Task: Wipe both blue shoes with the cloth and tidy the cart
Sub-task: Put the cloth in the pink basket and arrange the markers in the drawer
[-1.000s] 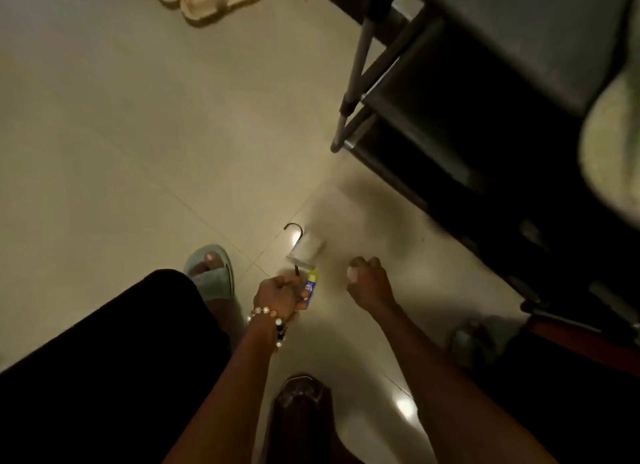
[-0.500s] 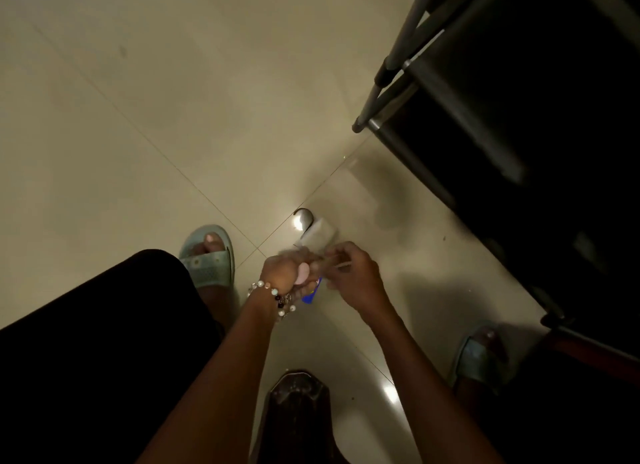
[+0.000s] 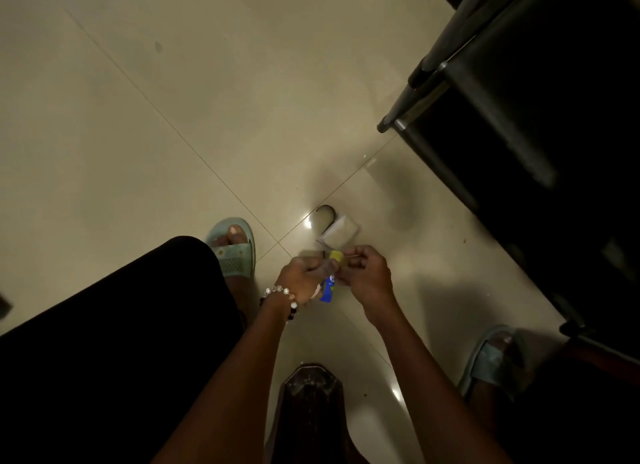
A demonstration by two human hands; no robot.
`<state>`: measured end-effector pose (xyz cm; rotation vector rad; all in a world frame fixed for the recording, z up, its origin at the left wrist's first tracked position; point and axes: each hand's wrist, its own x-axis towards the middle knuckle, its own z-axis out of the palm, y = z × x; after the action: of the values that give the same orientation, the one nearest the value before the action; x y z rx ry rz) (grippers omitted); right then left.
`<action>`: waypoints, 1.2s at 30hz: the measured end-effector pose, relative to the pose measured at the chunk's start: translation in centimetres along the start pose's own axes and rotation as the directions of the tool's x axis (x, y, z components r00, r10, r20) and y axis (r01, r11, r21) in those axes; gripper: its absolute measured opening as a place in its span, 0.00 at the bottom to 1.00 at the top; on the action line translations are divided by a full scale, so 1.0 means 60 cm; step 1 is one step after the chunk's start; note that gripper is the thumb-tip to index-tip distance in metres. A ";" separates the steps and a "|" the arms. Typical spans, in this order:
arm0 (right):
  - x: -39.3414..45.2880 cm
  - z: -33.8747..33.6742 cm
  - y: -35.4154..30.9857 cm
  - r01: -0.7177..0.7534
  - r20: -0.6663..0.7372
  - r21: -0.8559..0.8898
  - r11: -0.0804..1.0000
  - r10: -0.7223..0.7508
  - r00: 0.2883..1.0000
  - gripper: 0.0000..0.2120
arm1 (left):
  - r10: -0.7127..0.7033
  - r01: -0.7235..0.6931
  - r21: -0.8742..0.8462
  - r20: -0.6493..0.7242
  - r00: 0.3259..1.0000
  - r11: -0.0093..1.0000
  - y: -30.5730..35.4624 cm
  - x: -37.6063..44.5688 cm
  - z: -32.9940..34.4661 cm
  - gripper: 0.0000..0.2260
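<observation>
glossy beige floor tiles [image 3: 173, 124] — dark cart [image 3: 540, 93] beside — both hands gripping a small blue-yellow tube [image 3: 329, 283]

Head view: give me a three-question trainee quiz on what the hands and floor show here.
1. True or false: the left hand grips the blue and yellow tube.
2. What lies on the floor just beyond the hands? A) a white packet B) a red cup C) a folded towel
3. Fill in: the right hand pinches a thin ____ by the tube's yellow end.

Key:
1. True.
2. A; a dark hook lies at its far side.
3. Stick; what it is exactly cannot be told.
</observation>
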<state>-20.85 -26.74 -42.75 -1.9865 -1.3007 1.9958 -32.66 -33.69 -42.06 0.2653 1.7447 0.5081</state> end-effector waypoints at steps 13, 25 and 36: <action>0.099 0.017 -0.051 0.376 0.276 -0.909 0.179 -0.415 0.867 0.20 | -0.218 0.091 -0.463 -0.227 0.949 0.882 -0.001 -0.004 -0.039 0.10; -0.010 0.009 -0.063 -0.062 0.025 -0.031 0.998 0.063 0.998 0.24 | -0.277 0.155 -0.634 -0.096 0.956 0.757 0.009 -0.028 -0.022 0.08; 0.062 0.111 -0.015 0.036 -0.011 -0.766 0.642 -0.068 0.998 0.14 | -0.385 0.035 -0.710 -0.338 0.859 0.703 -0.007 -0.016 -0.078 0.11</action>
<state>-27.55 -27.50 -46.39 -2.1744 -2.4709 1.4505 -36.91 -35.39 -40.66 -0.6532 1.8732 1.0695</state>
